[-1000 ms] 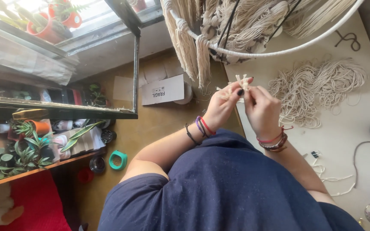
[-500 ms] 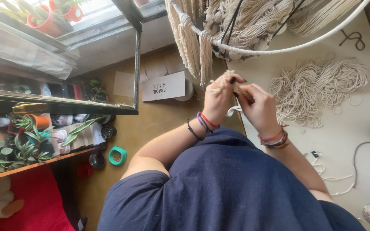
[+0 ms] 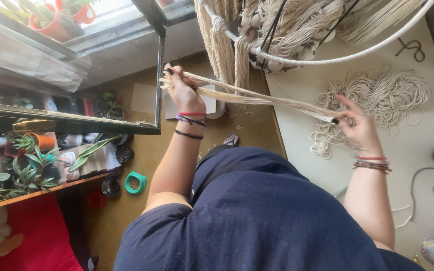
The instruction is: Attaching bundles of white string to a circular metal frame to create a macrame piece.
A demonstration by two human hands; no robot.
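The left hand (image 3: 184,93) was closed into a fist around one end of a bundle of cream cords (image 3: 257,99), and the right hand (image 3: 360,125) pinched the other end between thumb and fingertips, its remaining fingers spread. The bundle ran straight and tight from one grip to the other, above the table edge. How many cords were in it I could not count; they lay too close together. The short ends past the left fist were frayed and partly hidden by the fingers. Above the stretched cords hung one white hoop (image 3: 347,54) with macrame fringe, cut off at the top. Just beyond the right grip lay one loose heap of cord (image 3: 388,95) on the table (image 3: 418,145). Below the left grip, one small box (image 3: 204,103) was mostly covered by the hand.
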